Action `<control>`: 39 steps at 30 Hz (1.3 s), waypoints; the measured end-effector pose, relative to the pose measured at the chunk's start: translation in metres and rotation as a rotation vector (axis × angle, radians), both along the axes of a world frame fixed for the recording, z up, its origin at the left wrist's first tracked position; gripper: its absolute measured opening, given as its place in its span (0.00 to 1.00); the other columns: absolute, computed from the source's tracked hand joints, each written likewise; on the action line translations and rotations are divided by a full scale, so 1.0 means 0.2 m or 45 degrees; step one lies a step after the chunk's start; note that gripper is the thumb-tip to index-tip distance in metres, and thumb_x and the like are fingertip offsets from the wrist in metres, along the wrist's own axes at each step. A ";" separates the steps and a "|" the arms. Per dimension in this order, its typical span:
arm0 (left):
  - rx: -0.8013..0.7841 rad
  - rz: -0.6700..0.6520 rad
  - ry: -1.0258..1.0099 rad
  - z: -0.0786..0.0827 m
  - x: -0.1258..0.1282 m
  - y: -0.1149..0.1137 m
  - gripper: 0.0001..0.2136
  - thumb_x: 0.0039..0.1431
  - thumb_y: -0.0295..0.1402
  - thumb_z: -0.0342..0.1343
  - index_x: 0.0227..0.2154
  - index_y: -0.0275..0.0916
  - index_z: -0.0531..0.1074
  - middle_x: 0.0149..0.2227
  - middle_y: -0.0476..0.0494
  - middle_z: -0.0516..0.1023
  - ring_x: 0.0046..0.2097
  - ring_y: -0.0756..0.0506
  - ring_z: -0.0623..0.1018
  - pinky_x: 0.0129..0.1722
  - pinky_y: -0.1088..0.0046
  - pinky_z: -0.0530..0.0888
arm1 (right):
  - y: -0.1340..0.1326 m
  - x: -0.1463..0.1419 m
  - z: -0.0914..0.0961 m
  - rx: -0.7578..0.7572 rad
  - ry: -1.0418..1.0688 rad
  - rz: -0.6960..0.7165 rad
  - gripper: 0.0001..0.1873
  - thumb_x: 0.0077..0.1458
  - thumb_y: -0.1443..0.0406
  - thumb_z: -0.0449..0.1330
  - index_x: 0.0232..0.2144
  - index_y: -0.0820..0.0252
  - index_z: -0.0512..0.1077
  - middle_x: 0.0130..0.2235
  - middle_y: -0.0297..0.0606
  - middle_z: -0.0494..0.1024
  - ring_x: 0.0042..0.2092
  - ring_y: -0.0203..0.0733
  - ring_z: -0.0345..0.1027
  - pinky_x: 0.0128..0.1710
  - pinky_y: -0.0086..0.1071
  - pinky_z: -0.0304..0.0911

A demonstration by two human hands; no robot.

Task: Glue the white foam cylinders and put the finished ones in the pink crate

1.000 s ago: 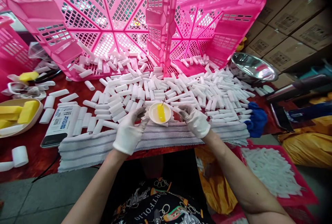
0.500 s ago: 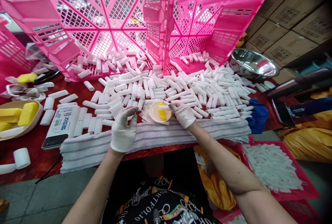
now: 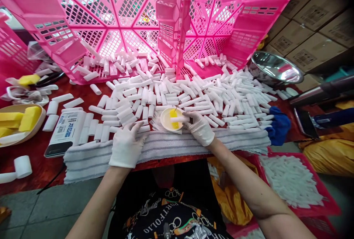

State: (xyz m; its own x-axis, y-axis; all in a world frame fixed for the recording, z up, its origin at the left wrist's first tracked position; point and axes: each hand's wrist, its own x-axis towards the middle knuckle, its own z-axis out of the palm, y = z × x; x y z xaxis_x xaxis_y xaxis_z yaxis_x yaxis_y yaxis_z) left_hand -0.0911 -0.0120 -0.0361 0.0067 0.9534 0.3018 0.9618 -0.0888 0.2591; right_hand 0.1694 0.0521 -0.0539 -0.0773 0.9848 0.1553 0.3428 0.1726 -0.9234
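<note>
My right hand (image 3: 201,127), in a white glove, pinches a short white tube (image 3: 179,120) and holds it level over a small cream dish (image 3: 163,120). A yellow block (image 3: 173,113) lies in the dish, partly behind the tube, and a thin stick-like piece rises by the rim. My left hand (image 3: 127,144), gloved too, rests low over the striped towel (image 3: 166,146). Its fingers are curved and apart, close to a loose white tube (image 3: 143,129) at the table's front; whether they touch it is unclear. A heap of white tubes (image 3: 193,93) spreads behind both hands.
Two pink crates (image 3: 117,28) lie on their sides behind the heap. On the left are a white-and-black boxed device (image 3: 66,130) and a bowl of yellow blocks (image 3: 41,123). A steel basin (image 3: 276,67) and blue cloth (image 3: 278,126) stand right. Below sits a pink crate of white pieces (image 3: 293,180).
My left hand has moved down and left toward the loose tubes at the towel's edge. My right hand has shifted slightly right and down, its tube still over the dish.
</note>
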 end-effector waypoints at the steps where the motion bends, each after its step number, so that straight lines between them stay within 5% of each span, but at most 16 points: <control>1: -0.010 -0.021 0.033 0.00 0.01 0.01 0.21 0.56 0.46 0.50 0.50 0.45 0.69 0.46 0.41 0.73 0.44 0.38 0.71 0.41 0.62 0.67 | 0.00 0.00 0.00 -0.039 -0.022 0.004 0.16 0.49 0.60 0.60 0.41 0.59 0.71 0.42 0.40 0.74 0.43 0.40 0.70 0.46 0.37 0.66; 13: -0.150 -0.002 0.076 0.06 0.08 0.12 0.15 0.54 0.44 0.52 0.39 0.43 0.75 0.40 0.39 0.74 0.41 0.37 0.71 0.38 0.59 0.68 | -0.05 0.03 0.04 0.118 -0.144 0.035 0.11 0.49 0.61 0.60 0.37 0.56 0.72 0.38 0.38 0.68 0.37 0.39 0.67 0.35 0.34 0.69; 17: -0.118 -0.021 -0.499 0.07 0.11 0.10 0.14 0.52 0.40 0.56 0.39 0.39 0.72 0.40 0.42 0.76 0.43 0.41 0.74 0.45 0.61 0.70 | -0.10 0.07 0.14 0.188 -0.052 -0.192 0.11 0.47 0.59 0.62 0.34 0.57 0.70 0.36 0.37 0.71 0.38 0.39 0.68 0.38 0.35 0.68; 20: -0.159 -0.113 -1.004 0.08 0.19 0.07 0.16 0.50 0.40 0.58 0.41 0.39 0.69 0.41 0.44 0.76 0.42 0.45 0.75 0.46 0.66 0.72 | -0.15 0.06 0.20 -0.097 0.293 -0.196 0.16 0.49 0.54 0.60 0.35 0.59 0.67 0.27 0.33 0.72 0.25 0.33 0.65 0.23 0.29 0.64; 23: -0.257 -0.197 -1.245 0.13 0.31 0.03 0.17 0.48 0.41 0.60 0.40 0.38 0.71 0.40 0.45 0.77 0.42 0.46 0.76 0.46 0.68 0.73 | -0.20 0.04 0.25 -0.374 0.603 -0.155 0.20 0.49 0.49 0.58 0.32 0.59 0.64 0.19 0.28 0.67 0.16 0.29 0.55 0.13 0.25 0.51; 28: -0.399 -0.211 -1.453 0.20 0.44 -0.03 0.20 0.46 0.42 0.61 0.40 0.36 0.72 0.41 0.42 0.78 0.43 0.44 0.77 0.46 0.66 0.74 | -0.28 0.03 0.26 -0.489 0.680 -0.190 0.22 0.45 0.47 0.60 0.31 0.60 0.65 0.17 0.27 0.66 0.14 0.28 0.53 0.11 0.23 0.47; 33: -0.384 -0.404 -1.018 0.22 0.46 -0.06 0.15 0.54 0.42 0.53 0.41 0.38 0.72 0.40 0.43 0.78 0.42 0.45 0.76 0.44 0.69 0.72 | -0.34 0.06 0.28 -0.400 0.279 -0.161 0.21 0.49 0.47 0.56 0.32 0.59 0.68 0.18 0.29 0.67 0.17 0.31 0.55 0.15 0.26 0.50; 36: -0.463 -0.370 -0.849 0.21 0.50 -0.07 0.20 0.61 0.44 0.40 0.31 0.38 0.73 0.31 0.43 0.78 0.35 0.45 0.76 0.36 0.70 0.71 | -0.39 0.09 0.31 0.003 -0.284 -0.035 0.18 0.54 0.50 0.52 0.25 0.58 0.69 0.20 0.34 0.69 0.23 0.34 0.61 0.24 0.29 0.58; 39: -0.551 -0.288 -0.805 0.18 0.58 -0.09 0.25 0.62 0.44 0.32 0.20 0.39 0.68 0.21 0.43 0.73 0.25 0.46 0.72 0.26 0.71 0.67 | -0.43 0.13 0.32 0.502 -0.800 -0.042 0.23 0.56 0.53 0.48 0.14 0.57 0.62 0.17 0.37 0.65 0.23 0.37 0.59 0.26 0.31 0.55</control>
State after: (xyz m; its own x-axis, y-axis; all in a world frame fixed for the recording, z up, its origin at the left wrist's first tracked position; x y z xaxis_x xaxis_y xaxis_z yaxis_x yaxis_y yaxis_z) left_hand 0.0248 -0.0306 0.0002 0.1655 0.9827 -0.0837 0.5919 -0.0311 0.8054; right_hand 0.1946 -0.0338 0.0096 -0.2398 0.8683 0.4341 0.7969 0.4315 -0.4228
